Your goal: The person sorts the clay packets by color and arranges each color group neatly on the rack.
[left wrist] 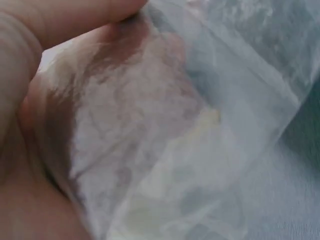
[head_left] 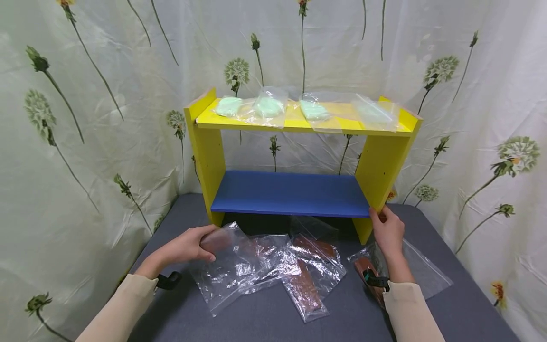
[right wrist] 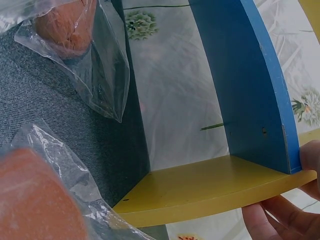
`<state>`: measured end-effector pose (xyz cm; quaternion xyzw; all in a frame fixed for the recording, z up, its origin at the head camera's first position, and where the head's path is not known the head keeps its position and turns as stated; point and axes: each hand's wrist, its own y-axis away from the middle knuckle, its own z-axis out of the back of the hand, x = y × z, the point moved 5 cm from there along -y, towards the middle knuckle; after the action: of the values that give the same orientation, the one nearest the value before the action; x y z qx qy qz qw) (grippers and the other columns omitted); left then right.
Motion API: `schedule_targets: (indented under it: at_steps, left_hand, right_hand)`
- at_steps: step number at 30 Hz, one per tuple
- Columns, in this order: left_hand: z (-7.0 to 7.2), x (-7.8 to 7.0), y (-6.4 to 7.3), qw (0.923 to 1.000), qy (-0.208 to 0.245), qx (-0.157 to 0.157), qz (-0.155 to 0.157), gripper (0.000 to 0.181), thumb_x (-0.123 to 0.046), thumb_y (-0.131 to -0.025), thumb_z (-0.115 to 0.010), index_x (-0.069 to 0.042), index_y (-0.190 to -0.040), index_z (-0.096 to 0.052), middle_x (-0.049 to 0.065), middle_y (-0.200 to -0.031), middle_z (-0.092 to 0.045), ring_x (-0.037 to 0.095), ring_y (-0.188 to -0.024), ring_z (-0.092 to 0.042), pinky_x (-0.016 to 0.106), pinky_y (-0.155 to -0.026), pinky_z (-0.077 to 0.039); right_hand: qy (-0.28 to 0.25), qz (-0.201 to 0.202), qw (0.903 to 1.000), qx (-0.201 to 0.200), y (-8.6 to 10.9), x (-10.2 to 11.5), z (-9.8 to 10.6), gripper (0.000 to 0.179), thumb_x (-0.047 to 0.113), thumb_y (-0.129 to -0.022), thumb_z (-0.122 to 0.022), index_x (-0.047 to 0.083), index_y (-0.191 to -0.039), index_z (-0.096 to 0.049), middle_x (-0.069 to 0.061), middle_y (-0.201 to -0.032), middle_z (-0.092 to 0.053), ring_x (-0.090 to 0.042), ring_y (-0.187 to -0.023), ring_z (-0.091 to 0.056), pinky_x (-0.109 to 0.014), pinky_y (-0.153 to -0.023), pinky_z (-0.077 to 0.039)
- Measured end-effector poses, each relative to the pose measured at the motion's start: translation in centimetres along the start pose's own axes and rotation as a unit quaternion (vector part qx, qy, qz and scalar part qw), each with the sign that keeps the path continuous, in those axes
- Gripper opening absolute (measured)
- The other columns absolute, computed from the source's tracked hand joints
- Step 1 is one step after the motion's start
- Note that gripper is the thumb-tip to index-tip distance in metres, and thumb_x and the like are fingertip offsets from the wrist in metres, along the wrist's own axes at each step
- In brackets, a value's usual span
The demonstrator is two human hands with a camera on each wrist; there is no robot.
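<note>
My left hand (head_left: 194,246) holds a clear zip bag (head_left: 231,273) round a lump of reddish-brown modelling clay (head_left: 217,240) at one end, in front of the shelf's left foot. The bag's free part spreads rightward over other bags. Close up in the left wrist view, the clay (left wrist: 135,110) lies under wrinkled plastic against the fingers. My right hand (head_left: 389,235) grips the front edge of the yellow right side panel (head_left: 384,166) of a small shelf unit. Its thumb lies at the corner of the blue board (head_left: 290,192), with fingers behind the panel (right wrist: 220,210).
More bagged brown clay lies on the dark table (head_left: 179,313): one bag (head_left: 305,289) in the middle, another (head_left: 369,275) beside my right wrist. Several bags of pale green clay (head_left: 270,107) line the yellow top shelf (head_left: 295,124). A flowered curtain (head_left: 128,95) hangs behind.
</note>
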<state>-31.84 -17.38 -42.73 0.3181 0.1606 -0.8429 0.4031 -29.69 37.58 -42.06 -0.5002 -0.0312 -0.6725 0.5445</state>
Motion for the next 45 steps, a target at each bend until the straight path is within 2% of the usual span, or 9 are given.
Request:
schedule_targets:
  at_steps: [5,9,14,18,26,31,37,45]
  left_hand:
    - [-0.1,-0.7,-0.6,0.9994,0.028,-0.017,0.007,0.066,-0.021,-0.081,-0.086,-0.029,-0.138,-0.053,-0.002,-0.109,-0.064,0.019,-0.091,-0.063,0.037,-0.073,-0.054]
    - [0.0,-1.6,-1.4,0.9986,0.038,-0.037,0.005,0.066,-0.024,-0.081,-0.087,-0.029,-0.137,-0.052,-0.001,-0.108,-0.063,0.021,-0.091,-0.062,0.039,-0.073,-0.054]
    - [0.4,-2.6,-2.5,0.9958,0.04,-0.081,0.014,0.075,-0.034,-0.08,-0.087,-0.03,-0.144,-0.047,0.002,-0.114,-0.063,0.022,-0.093,-0.061,0.038,-0.072,-0.053]
    - [0.6,-3.2,-3.4,0.9916,0.04,-0.122,0.019,0.083,-0.034,-0.082,-0.086,-0.031,-0.151,-0.04,0.007,-0.125,-0.059,0.024,-0.096,-0.062,0.038,-0.073,-0.053]
    - [1.7,-4.2,-5.6,0.9756,0.043,-0.213,0.03,0.09,-0.037,-0.082,-0.085,-0.029,-0.156,-0.033,0.011,-0.136,-0.055,0.031,-0.108,-0.061,0.046,-0.081,-0.054]
    - [2.3,-4.8,-6.9,0.9635,0.05,-0.261,0.03,0.09,-0.039,-0.084,-0.083,-0.028,-0.157,-0.031,0.011,-0.142,-0.053,0.032,-0.121,-0.057,0.054,-0.093,-0.048]
    - [2.5,-5.0,-8.8,0.9514,0.079,-0.296,0.026,0.089,-0.037,-0.086,-0.081,-0.028,-0.158,-0.031,0.009,-0.147,-0.05,0.032,-0.127,-0.053,0.055,-0.095,-0.047]
    - [3.8,-5.0,-11.5,0.9387,0.067,-0.335,0.047,0.094,-0.03,-0.085,-0.081,-0.023,-0.161,-0.025,0.016,-0.154,-0.042,0.04,-0.132,-0.047,0.059,-0.098,-0.044]
  right_hand:
    - [0.0,0.002,1.0,-0.001,0.1,0.2,0.0,0.037,0.038,-0.103,-0.058,0.004,-0.111,-0.07,-0.018,-0.097,-0.073,-0.034,-0.088,-0.067,-0.036,-0.069,-0.049]
    - [-0.002,-0.001,1.0,-0.002,0.1,0.2,0.1,0.036,0.037,-0.103,-0.058,0.004,-0.111,-0.07,-0.018,-0.097,-0.072,-0.034,-0.088,-0.067,-0.039,-0.071,-0.049]
    - [-0.003,-0.006,1.0,0.0,0.1,0.1,0.1,0.037,0.038,-0.103,-0.058,0.004,-0.112,-0.07,-0.018,-0.097,-0.072,-0.034,-0.088,-0.067,-0.04,-0.072,-0.049]
    - [-0.002,-0.009,1.0,0.003,0.2,-0.1,0.0,0.038,0.04,-0.103,-0.057,0.005,-0.111,-0.07,-0.017,-0.097,-0.072,-0.033,-0.088,-0.066,-0.04,-0.071,-0.049]
    - [0.002,-0.009,1.0,0.002,0.1,-0.2,-0.1,0.037,0.041,-0.102,-0.058,0.007,-0.11,-0.07,-0.015,-0.095,-0.072,-0.031,-0.085,-0.066,-0.029,-0.065,-0.047]
    - [0.004,-0.011,0.9999,0.003,0.0,-0.2,-0.1,0.038,0.041,-0.102,-0.058,0.007,-0.11,-0.07,-0.014,-0.095,-0.072,-0.03,-0.084,-0.066,-0.028,-0.064,-0.046]
    - [0.007,-0.007,0.9999,0.002,0.0,-0.2,-0.1,0.037,0.041,-0.102,-0.058,0.007,-0.107,-0.07,-0.015,-0.093,-0.072,-0.03,-0.082,-0.065,-0.03,-0.063,-0.046]
    - [0.004,-0.006,1.0,0.002,0.0,-0.1,-0.1,0.037,0.041,-0.102,-0.058,0.006,-0.107,-0.07,-0.015,-0.091,-0.071,-0.029,-0.08,-0.063,-0.029,-0.061,-0.045]
